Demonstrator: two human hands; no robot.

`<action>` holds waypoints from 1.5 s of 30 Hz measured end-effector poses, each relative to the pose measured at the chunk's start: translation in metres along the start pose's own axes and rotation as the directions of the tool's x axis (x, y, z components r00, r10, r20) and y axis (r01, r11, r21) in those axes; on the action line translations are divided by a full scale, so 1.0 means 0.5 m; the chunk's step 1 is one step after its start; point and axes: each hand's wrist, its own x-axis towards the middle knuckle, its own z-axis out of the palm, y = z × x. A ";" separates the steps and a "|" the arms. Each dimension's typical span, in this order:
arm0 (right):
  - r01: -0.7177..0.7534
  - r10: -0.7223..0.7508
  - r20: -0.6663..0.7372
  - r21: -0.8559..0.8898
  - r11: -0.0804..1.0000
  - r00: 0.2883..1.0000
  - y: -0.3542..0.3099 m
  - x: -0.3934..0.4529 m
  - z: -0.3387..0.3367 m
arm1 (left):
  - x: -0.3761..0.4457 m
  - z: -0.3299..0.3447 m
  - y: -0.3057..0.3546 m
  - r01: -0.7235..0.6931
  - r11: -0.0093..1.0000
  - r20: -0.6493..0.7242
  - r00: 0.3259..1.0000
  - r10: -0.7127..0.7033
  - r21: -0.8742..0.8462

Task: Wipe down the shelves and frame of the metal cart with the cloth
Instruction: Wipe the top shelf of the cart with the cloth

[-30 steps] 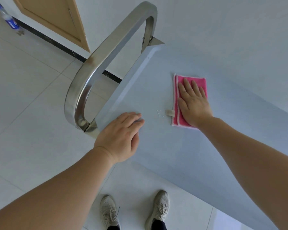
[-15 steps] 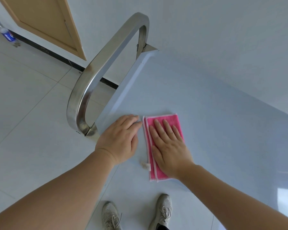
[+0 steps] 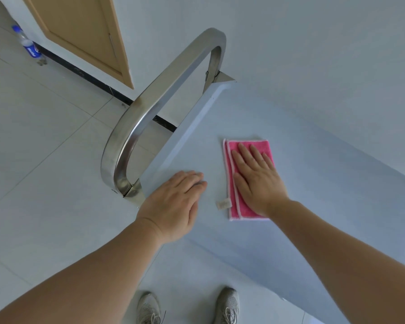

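Observation:
The cart's top shelf (image 3: 313,183) is a pale blue-grey flat surface running from centre to the right edge. Its curved steel handle (image 3: 150,108) arches over the shelf's left end. A folded pink cloth (image 3: 246,206) with a small white tag lies flat on the shelf. My right hand (image 3: 257,181) presses on the cloth with straight, spread fingers. To the left of the cloth, my left hand (image 3: 175,204) rests flat on the shelf's near corner beside the handle's base, holding nothing.
A plastic bottle (image 3: 29,46) with a blue label stands on the tiled floor at top left, near a wooden door (image 3: 80,31). A white wall runs close behind the cart. My two shoes (image 3: 187,307) are on the floor below the shelf's near edge.
My right hand slid the cloth toward the near left corner beside my left hand, then back away to the right. My left hand stayed on the corner.

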 end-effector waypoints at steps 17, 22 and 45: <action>-0.083 0.081 -0.048 -0.051 0.995 0.996 0.129 0.258 -0.048 | -0.006 -0.003 0.000 0.022 1.000 0.010 1.000 -0.022 -0.022; -0.034 0.031 -0.032 -0.082 0.996 0.999 0.122 0.310 -0.063 | -0.006 -0.008 0.003 0.031 0.999 0.032 0.999 -0.030 -0.035; 0.284 -0.283 0.024 -0.138 0.949 0.959 0.019 0.318 -0.058 | -0.009 -0.009 0.011 0.041 0.999 -0.022 0.999 -0.042 -0.019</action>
